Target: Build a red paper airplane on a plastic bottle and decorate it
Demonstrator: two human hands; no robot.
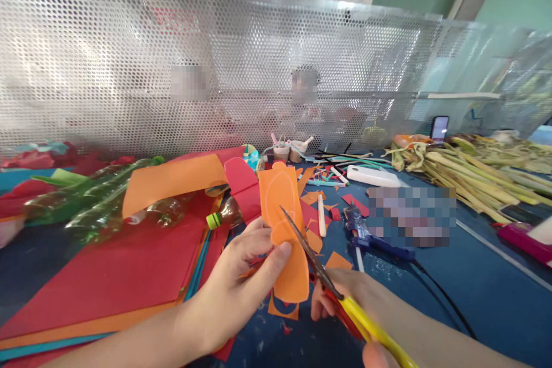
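Observation:
My left hand [241, 279] pinches an orange craft sheet [279, 190] between thumb and fingers. A pale petal-shaped outline shows on its upper part, and a smaller rounded orange piece [282, 233] lies against it under my thumb. My right hand [360, 296] is closed on a pair of scissors [373, 325] with yellow and red handles. The scissor blades [308, 253] point up and left, across the right side of the sheet; whether they bite into it I cannot tell. Orange scraps [338, 260] lie on the blue table below.
Stacked red sheets [116, 276] and clear plastic bottles [103, 207] lie left. A blue glue gun [379, 244] with a cord, a white marker [321, 215] and dried stalks [478, 178] lie right. Behind stands a perforated metal screen [259, 57], with people blurred beyond it.

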